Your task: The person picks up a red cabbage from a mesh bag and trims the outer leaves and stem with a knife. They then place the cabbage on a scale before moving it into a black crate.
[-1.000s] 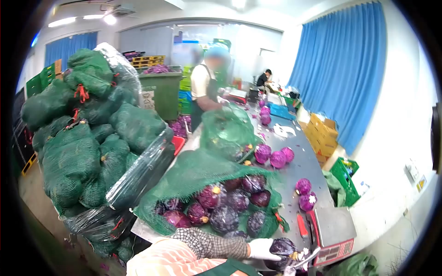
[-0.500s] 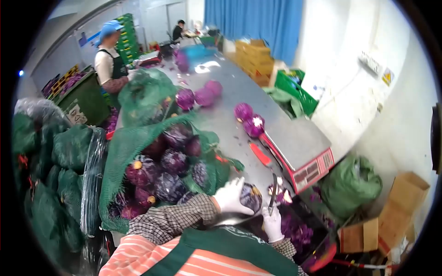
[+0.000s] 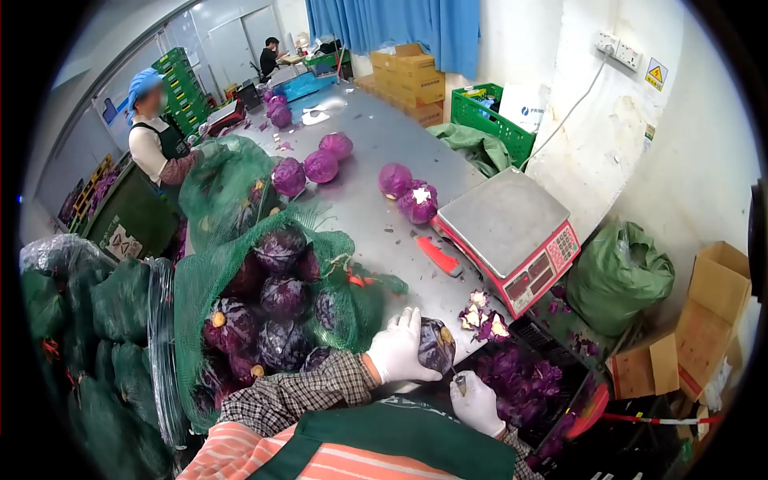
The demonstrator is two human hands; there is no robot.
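Observation:
My left hand [image 3: 398, 349], in a white glove, is wrapped round the side of a red cabbage [image 3: 436, 346] at the table's near edge. The cabbage's pale cut stem faces right. My right hand [image 3: 478, 402], also gloved, is closed on a knife [image 3: 454, 374]. Its thin blade meets the lower right of the cabbage, and most of the handle is hidden in my fingers. Just left of my left hand, a green mesh bag [image 3: 196, 296] lies open with several dark red cabbages [image 3: 282, 298] in it.
A red scale [image 3: 504, 220] stands on the right of the metal table, near a red-handled tool [image 3: 438, 254] and cabbage trimmings [image 3: 483, 320]. Purple leaves [image 3: 520, 384] fill a dark crate below. Trimmed cabbages [image 3: 320, 166] lie farther back. A co-worker [image 3: 156, 132] stands at the far left.
The knife, held upright beside the cabbage before, has come down and left against it. My left hand stays on the cabbage. The head view has shifted slightly.

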